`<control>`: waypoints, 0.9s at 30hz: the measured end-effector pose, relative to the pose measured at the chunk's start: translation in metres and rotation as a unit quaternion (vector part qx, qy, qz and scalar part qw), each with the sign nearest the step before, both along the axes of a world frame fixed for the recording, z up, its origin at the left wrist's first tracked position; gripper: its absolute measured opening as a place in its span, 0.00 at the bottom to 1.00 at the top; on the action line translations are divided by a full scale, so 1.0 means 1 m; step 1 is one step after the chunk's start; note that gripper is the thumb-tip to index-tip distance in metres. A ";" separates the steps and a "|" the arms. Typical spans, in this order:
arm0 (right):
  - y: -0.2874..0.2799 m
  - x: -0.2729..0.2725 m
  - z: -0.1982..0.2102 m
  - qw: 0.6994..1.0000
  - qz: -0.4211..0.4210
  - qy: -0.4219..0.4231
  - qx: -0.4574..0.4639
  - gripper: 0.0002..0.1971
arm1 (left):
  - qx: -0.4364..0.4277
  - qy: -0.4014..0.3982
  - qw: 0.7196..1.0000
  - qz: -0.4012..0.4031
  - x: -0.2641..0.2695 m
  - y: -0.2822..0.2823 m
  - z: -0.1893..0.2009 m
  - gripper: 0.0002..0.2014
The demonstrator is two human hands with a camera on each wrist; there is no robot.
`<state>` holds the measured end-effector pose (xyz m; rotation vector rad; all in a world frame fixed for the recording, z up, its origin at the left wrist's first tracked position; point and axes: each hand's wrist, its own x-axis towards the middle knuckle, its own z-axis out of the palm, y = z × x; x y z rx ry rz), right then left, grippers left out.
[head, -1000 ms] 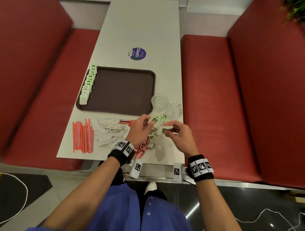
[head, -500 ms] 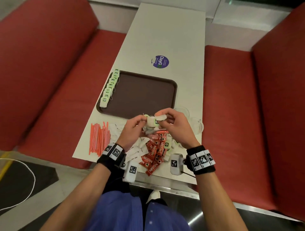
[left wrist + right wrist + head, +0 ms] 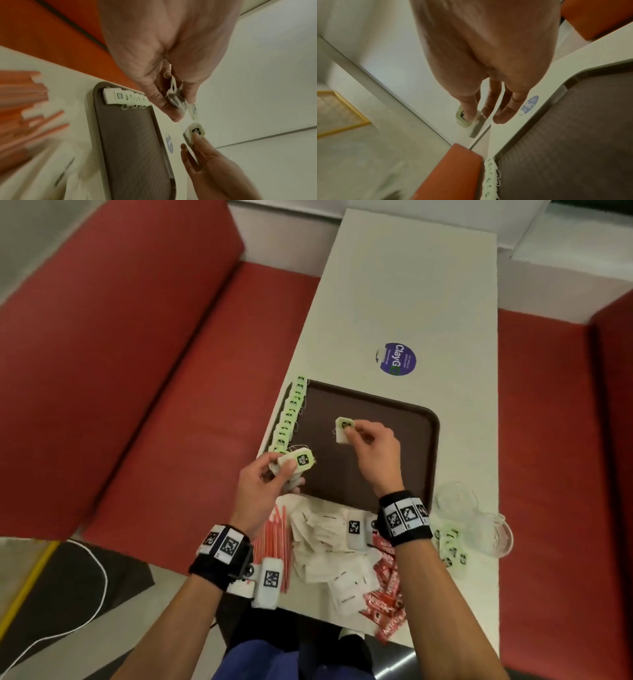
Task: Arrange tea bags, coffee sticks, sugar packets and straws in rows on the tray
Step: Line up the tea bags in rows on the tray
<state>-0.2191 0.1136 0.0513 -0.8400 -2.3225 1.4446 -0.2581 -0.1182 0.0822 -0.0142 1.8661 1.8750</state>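
Note:
A brown tray lies on the white table, with a row of green-tagged tea bags along its left edge. My left hand hovers over the tray's near left corner and grips a small stack of tea bags; the left wrist view shows the stack pinched between thumb and fingers. My right hand is above the middle of the tray, pinching a single tea bag, also seen as a tea bag and a blurred tea bag.
Near the table's front edge lie orange straws, white sugar packets, red coffee sticks and more tea bags. Two clear glasses stand right of the tray. A purple sticker sits beyond it. Red benches flank the table.
Both hands rose from the pile at the front edge and moved forward over the tray. They have drawn apart, the right now holding one tea bag separate from the left hand's stack.

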 end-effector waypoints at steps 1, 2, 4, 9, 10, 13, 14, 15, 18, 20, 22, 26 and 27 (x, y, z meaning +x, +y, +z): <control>0.001 -0.021 -0.006 1.000 -0.004 -0.013 0.003 0.08 | -0.003 -0.005 1.000 0.011 -0.013 -0.009 0.001 0.09; 0.001 -0.041 -0.011 1.000 -0.013 -0.024 0.003 0.07 | -0.006 -0.010 1.000 0.017 -0.027 -0.019 0.002 0.08; 0.004 -0.081 -0.028 0.998 -0.041 -0.049 -0.008 0.06 | -0.019 -0.012 1.000 0.019 -0.053 -0.034 0.006 0.08; 0.012 -0.154 -0.069 0.991 -0.097 -0.078 -0.056 0.11 | -0.021 -0.043 0.998 0.031 -0.102 -0.060 0.013 0.13; 0.014 -0.164 -0.075 0.989 -0.104 -0.083 -0.061 0.11 | -0.018 -0.046 0.998 0.028 -0.109 -0.063 0.013 0.14; 0.020 -0.184 -0.092 0.987 -0.111 -0.103 -0.061 0.13 | -0.013 -0.045 0.999 0.016 -0.122 -0.068 0.009 0.13; 0.022 -0.189 -0.096 0.986 -0.111 -0.109 -0.059 0.14 | -0.011 -0.045 0.999 0.012 -0.126 -0.069 0.008 0.13; 0.023 -0.193 -0.101 0.985 -0.114 -0.114 -0.059 0.15 | -0.010 -0.046 0.999 0.008 -0.129 -0.070 0.007 0.13; 0.021 -0.200 -0.099 0.984 -0.115 -0.122 -0.057 0.16 | -0.021 -0.049 0.999 -0.005 -0.135 -0.068 0.006 0.14; 0.017 -0.205 -0.096 0.984 -0.109 -0.128 -0.056 0.16 | -0.025 -0.056 0.998 -0.010 -0.138 -0.066 0.005 0.14; 0.013 -0.208 -0.096 0.983 -0.108 -0.136 -0.056 0.15 | -0.026 -0.057 0.998 -0.014 -0.140 -0.062 0.004 0.14; 0.003 -0.212 -0.088 0.983 -0.122 -0.124 -0.060 0.09 | -0.029 -0.052 0.998 -0.015 -0.144 -0.055 0.003 0.12; 0.001 -0.212 -0.081 0.983 -0.125 -0.123 -0.058 0.10 | -0.027 -0.052 0.998 -0.014 -0.145 -0.053 0.004 0.11</control>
